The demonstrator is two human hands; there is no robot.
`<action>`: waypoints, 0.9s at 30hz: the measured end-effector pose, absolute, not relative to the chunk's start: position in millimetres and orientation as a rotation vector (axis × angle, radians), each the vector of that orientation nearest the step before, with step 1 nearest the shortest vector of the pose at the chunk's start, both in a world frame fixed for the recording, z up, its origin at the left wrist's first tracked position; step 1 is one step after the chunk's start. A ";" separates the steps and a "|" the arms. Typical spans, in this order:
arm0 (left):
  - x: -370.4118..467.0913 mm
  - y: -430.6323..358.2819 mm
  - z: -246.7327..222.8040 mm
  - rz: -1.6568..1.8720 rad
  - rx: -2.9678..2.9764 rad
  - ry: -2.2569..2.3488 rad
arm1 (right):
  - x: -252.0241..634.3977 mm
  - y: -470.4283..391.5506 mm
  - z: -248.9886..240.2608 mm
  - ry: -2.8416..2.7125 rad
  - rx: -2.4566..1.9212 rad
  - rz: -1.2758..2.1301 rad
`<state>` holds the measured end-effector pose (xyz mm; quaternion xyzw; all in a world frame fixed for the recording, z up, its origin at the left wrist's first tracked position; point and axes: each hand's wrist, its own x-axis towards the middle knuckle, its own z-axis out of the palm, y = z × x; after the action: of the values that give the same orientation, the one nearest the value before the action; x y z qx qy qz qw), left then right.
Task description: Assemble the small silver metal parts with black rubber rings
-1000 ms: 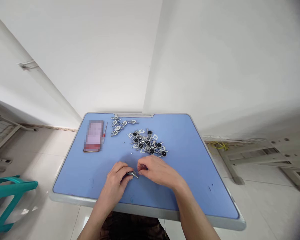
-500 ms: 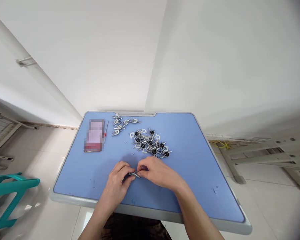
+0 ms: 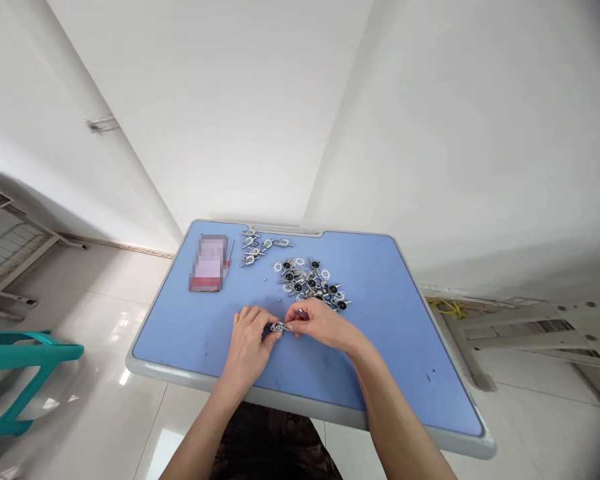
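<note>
Between my two hands is a small metal valve (image 3: 278,327) with an oval flange plate, held just over the near middle of the blue table. The thumb and fingers of my left hand (image 3: 250,339) close on its left side. My right hand (image 3: 319,325) pinches its right end, where a thin stem shows. Something dark sits in the curl of the right fingers, too small to make out. Just beyond the hands lies a pile of loose valve parts (image 3: 311,283), with black round discs, pipe stubs and flat oval plates. The right hand hides part of the pile.
Several similar valves (image 3: 253,253) lie at the table's far left. A phone (image 3: 209,263) with a blurred screen and a red-marked screwdriver (image 3: 229,257) are beside them. Tiny metal bits (image 3: 265,280) dot the blue table (image 3: 180,333). A green stool (image 3: 30,350) stands left.
The view has shifted, so the table appears farther right at its left side. The valve has turned so that its oval plate faces up; both hands still hold it.
</note>
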<state>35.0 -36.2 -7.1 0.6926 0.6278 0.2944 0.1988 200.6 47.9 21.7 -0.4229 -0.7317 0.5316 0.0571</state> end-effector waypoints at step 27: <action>39.2 -43.6 -10.1 0.961 2.118 1.885 | 196.2 39.2 26.9 -2.463 -1.306 1.233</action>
<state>39.2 -43.6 -10.1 0.7056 0.6278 0.3202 0.0738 196.2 39.2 26.9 -0.4279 -0.8071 0.4041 0.0466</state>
